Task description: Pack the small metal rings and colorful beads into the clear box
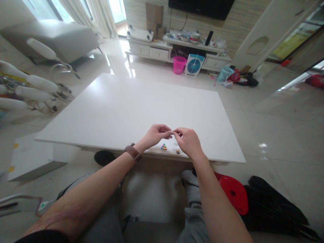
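Your left hand (159, 134) and right hand (186, 140) have their fingers pinched together on a small, pale item (171, 132) above the table (126, 108). Colorful beads (164, 146) and a small clear container (178, 150) sit by the near edge, close beneath your hands, the container partly hidden by your right one.

Colourful pieces (164, 146) lie clustered on the white tabletop (141, 101).

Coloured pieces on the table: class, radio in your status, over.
Left hand, right hand: fingers meeting at a tiny item, too small to name. Coloured pieces near table's closest edge. Another small thing beside them, unclear. No obstruction seen.
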Action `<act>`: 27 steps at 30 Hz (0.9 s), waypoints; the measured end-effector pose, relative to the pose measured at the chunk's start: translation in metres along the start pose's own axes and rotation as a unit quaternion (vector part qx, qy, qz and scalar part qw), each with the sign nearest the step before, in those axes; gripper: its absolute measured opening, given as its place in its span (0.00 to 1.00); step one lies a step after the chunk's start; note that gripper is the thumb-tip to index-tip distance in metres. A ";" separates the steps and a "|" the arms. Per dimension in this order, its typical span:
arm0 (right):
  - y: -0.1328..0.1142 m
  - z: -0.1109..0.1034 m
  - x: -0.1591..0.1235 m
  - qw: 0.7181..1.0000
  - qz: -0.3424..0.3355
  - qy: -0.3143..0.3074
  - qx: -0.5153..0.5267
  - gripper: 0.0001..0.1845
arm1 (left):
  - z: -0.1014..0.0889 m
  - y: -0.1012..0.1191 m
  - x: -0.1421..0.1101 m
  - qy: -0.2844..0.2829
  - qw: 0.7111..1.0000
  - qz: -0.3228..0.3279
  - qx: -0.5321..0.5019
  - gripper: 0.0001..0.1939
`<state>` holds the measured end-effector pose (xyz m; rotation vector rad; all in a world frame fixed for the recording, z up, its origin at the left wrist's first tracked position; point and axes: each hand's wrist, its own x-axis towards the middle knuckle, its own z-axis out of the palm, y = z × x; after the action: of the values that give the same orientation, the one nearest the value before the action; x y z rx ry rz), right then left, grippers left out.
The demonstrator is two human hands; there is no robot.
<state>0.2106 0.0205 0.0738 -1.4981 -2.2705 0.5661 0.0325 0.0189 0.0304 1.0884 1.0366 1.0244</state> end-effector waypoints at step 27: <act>-0.002 -0.004 -0.001 0.995 0.030 0.095 0.020 0.11 | -0.001 0.003 -0.003 -0.005 1.000 -0.010 -0.014 0.24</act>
<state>0.2110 0.0195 0.0778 -1.5357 -2.0650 0.4625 0.0307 0.0170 0.0334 1.0573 1.0196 1.0143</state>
